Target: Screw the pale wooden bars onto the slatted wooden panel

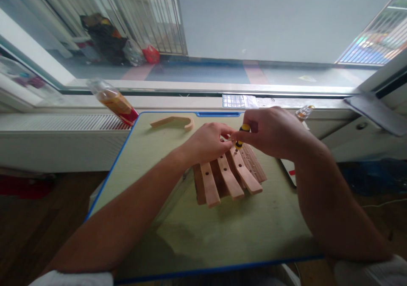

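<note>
My right hand [270,130] is closed around a short screwdriver [242,137] with a yellow and black handle. Its tip points down at the rightmost of three curved wooden strips [244,173]. These strips have dark holes and lie side by side across a brown wooden board [254,161]. Over their far ends rests my left hand [208,141], fingertips pinched together close to the screwdriver; what they hold, if anything, is hidden. Small wood crumbs show on the board near the right strip.
A hook-shaped wooden piece [173,120] lies at the back left of the blue-edged table [136,243]. Beyond that corner leans a bottle [116,104]. A sheet of small clear compartments [233,101] sits on the window sill. A flat dark-edged object [288,171] is by the right edge.
</note>
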Tool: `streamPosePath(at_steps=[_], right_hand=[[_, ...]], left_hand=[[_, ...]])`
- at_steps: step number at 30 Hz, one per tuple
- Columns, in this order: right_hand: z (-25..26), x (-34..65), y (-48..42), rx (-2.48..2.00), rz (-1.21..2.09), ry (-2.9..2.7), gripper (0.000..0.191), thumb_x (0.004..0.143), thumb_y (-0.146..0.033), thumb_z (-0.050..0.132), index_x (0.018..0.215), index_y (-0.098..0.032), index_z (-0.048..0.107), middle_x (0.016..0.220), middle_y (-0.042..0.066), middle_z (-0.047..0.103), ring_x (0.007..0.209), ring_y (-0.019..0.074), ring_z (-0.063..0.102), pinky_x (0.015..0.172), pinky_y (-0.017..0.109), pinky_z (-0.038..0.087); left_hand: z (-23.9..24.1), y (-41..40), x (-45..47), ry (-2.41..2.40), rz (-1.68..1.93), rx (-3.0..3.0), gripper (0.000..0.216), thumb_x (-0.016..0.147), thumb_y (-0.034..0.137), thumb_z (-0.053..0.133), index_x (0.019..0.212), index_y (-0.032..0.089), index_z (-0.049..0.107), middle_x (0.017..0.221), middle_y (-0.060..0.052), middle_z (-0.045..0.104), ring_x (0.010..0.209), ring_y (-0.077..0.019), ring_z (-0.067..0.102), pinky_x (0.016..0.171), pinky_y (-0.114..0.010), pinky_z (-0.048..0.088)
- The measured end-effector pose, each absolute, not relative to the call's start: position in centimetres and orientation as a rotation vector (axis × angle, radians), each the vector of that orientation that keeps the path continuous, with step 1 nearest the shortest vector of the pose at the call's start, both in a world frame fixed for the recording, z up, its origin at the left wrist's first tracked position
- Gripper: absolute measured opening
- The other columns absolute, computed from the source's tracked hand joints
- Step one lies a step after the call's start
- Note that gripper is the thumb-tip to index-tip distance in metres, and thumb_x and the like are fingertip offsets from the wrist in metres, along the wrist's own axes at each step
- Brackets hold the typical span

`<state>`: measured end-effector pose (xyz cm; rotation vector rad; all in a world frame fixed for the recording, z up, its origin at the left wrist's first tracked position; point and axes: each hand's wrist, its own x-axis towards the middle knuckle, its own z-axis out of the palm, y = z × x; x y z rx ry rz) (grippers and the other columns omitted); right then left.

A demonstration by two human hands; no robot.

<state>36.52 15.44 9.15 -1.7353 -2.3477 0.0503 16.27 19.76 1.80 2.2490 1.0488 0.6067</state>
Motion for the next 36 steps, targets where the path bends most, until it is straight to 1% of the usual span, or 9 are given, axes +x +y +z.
streamPosePath(at_steps=[7,13,18,22,26,29,32,34,36], right_hand=[[8.6,35.8,16.0,-1.781,0.032,-2.315,0.055,0.092,-0.075,0.062,0.069,-0.024,0.067,0.065,0.005,0.062,0.059,0.0178,0.045,0.059,0.035,0.024],[8.4,36.0,16.2,-1.826,0.009,-2.305,0.054,0.091,-0.072,0.063,0.065,-0.025,0.065,0.061,0.003,0.057,0.057,0.0171,0.04,0.058,0.035,0.021],[8.5,35.8,16.2,-1.841,0.016,-2.318,0.058,0.093,-0.074,0.058,0.064,-0.025,0.064,0.062,0.004,0.057,0.058,0.0171,0.038,0.06,0.035,0.022],[8.7,36.1,15.9,-1.836,0.001,-2.346,0.055,0.095,-0.071,0.059,0.069,-0.024,0.069,0.066,0.005,0.062,0.06,0.0177,0.043,0.06,0.035,0.023],[8.9,36.7,15.7,-1.746,0.103,-2.37,0.05,0.093,-0.072,0.063,0.082,-0.025,0.077,0.072,0.005,0.07,0.063,0.0189,0.053,0.059,0.034,0.029],[9.2,37.4,15.5,-1.676,0.255,-2.343,0.039,0.091,-0.063,0.071,0.099,-0.026,0.08,0.077,0.003,0.074,0.065,0.0182,0.059,0.06,0.034,0.035],[9.7,38.1,15.4,-1.555,0.367,-2.391,0.034,0.094,-0.052,0.07,0.111,-0.024,0.08,0.082,0.002,0.076,0.068,0.0169,0.063,0.064,0.033,0.041],[9.9,38.6,15.3,-1.471,0.408,-2.459,0.029,0.096,-0.043,0.067,0.115,-0.025,0.08,0.086,0.001,0.077,0.071,0.0163,0.064,0.067,0.032,0.043],[10.0,38.8,15.3,-1.431,0.426,-2.493,0.026,0.096,-0.038,0.065,0.112,-0.025,0.081,0.086,0.0,0.077,0.072,0.0158,0.064,0.067,0.031,0.043]], left_hand=[[1.9,19.7,16.3,1.053,0.597,2.268,0.033,0.087,0.022,0.067,0.113,0.025,0.086,0.113,-0.005,0.085,0.103,-0.0243,0.077,0.099,-0.038,0.059],[1.8,19.7,16.3,1.083,0.578,2.271,0.031,0.088,0.024,0.067,0.112,0.022,0.085,0.111,-0.007,0.085,0.1,-0.0248,0.078,0.095,-0.038,0.06],[1.8,19.6,16.3,1.095,0.574,2.27,0.028,0.087,0.024,0.067,0.108,0.021,0.085,0.109,-0.008,0.086,0.1,-0.0258,0.078,0.095,-0.039,0.059],[1.8,19.7,16.2,1.073,0.585,2.259,0.028,0.087,0.024,0.066,0.107,0.021,0.086,0.11,-0.007,0.085,0.101,-0.0252,0.078,0.094,-0.038,0.06],[1.8,19.7,16.2,1.034,0.592,2.246,0.037,0.086,0.023,0.065,0.116,0.023,0.086,0.11,-0.007,0.085,0.101,-0.0241,0.078,0.094,-0.036,0.061],[1.9,19.7,16.2,1.028,0.587,2.221,0.038,0.086,0.024,0.066,0.118,0.023,0.086,0.111,-0.007,0.086,0.102,-0.0239,0.078,0.094,-0.037,0.062],[1.9,19.6,16.3,1.032,0.592,2.187,0.038,0.085,0.023,0.067,0.119,0.024,0.086,0.115,-0.005,0.086,0.103,-0.0228,0.079,0.096,-0.036,0.062],[1.9,19.6,16.4,1.042,0.601,2.175,0.037,0.085,0.022,0.068,0.118,0.024,0.086,0.116,-0.005,0.086,0.103,-0.0226,0.079,0.097,-0.035,0.062],[1.9,19.6,16.4,1.051,0.611,2.18,0.036,0.085,0.022,0.068,0.116,0.024,0.086,0.115,-0.005,0.086,0.103,-0.0228,0.079,0.098,-0.036,0.062]])
